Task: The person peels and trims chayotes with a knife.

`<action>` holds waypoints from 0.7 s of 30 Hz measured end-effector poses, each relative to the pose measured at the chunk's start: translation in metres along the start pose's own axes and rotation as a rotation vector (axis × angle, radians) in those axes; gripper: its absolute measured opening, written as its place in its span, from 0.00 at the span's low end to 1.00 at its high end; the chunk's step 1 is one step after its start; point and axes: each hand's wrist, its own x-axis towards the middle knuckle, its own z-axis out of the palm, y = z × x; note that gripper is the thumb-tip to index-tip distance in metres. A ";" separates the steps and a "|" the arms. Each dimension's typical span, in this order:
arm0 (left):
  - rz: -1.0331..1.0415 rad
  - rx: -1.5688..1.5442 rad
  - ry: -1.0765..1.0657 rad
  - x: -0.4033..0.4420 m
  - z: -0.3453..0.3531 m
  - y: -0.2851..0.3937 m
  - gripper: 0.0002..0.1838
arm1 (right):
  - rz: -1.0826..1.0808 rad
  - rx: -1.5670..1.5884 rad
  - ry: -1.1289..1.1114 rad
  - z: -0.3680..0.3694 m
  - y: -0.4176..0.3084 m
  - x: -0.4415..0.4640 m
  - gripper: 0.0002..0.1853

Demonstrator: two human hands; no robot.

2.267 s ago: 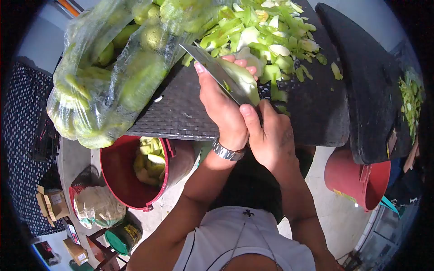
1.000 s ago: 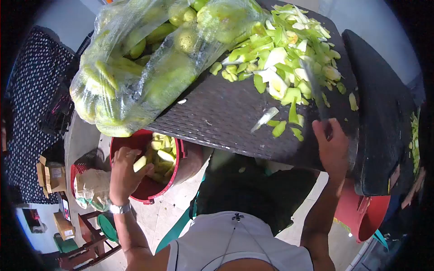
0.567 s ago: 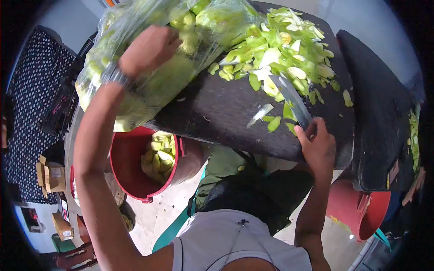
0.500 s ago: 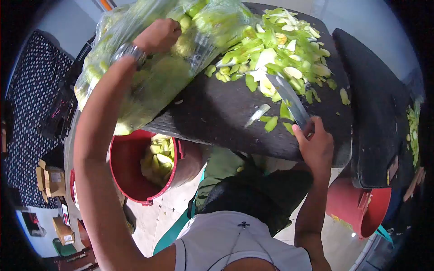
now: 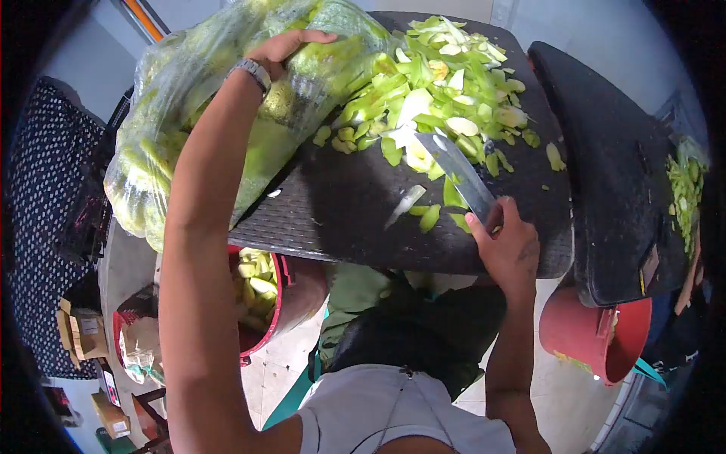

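Fruit (image 5: 316,62) is filling the bag (image 5: 134,185), peeled pieces (image 5: 262,286) lying below; left hand (image 5: 281,50) resting wide-fingered atop it, right hand (image 5: 511,242) gripping knife (image 5: 460,174).

Bag (image 5: 140,181) left, peelings (image 5: 461,98) right — both on the table (image 5: 522,242).

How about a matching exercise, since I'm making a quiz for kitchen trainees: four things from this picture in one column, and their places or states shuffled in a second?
Column one
1. Knife
2. Plastic bag
3. Peelings
4. Watch

Column two
A. Heaped on the dark table
B. Strapped around the left wrist
C. Held in the right hand
D. See-through and bulging

Right pairs: 1-C; 2-D; 3-A; 4-B
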 end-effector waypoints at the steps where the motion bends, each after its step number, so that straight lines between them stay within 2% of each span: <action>1: 0.041 0.042 0.031 0.003 0.000 -0.002 0.31 | 0.009 0.005 -0.005 0.000 0.000 0.000 0.22; 3: 0.123 0.126 0.091 0.006 0.004 -0.004 0.29 | 0.029 0.016 -0.014 -0.001 -0.001 0.000 0.22; 6: 0.307 0.372 0.279 0.030 -0.029 -0.023 0.25 | 0.038 0.009 -0.043 -0.004 -0.002 0.000 0.22; 9: 0.106 0.661 0.442 -0.039 0.030 0.013 0.20 | 0.029 0.041 -0.049 -0.006 -0.003 -0.001 0.22; 11: 0.314 0.600 0.380 -0.008 -0.011 -0.019 0.22 | 0.032 0.044 -0.043 -0.005 -0.003 -0.003 0.23; 13: 0.265 0.322 0.337 -0.015 -0.001 -0.015 0.23 | 0.014 0.048 -0.019 -0.004 -0.001 -0.002 0.23; 15: -0.062 -0.160 0.304 -0.030 0.013 -0.009 0.25 | -0.016 0.058 0.007 -0.001 0.002 -0.002 0.23; 16: 0.005 -0.146 0.052 0.007 -0.030 -0.038 0.30 | -0.007 0.057 -0.006 -0.001 0.002 -0.002 0.22; 21: 0.028 -0.016 0.011 -0.006 -0.015 -0.031 0.29 | 0.007 0.009 -0.016 -0.003 0.001 -0.001 0.22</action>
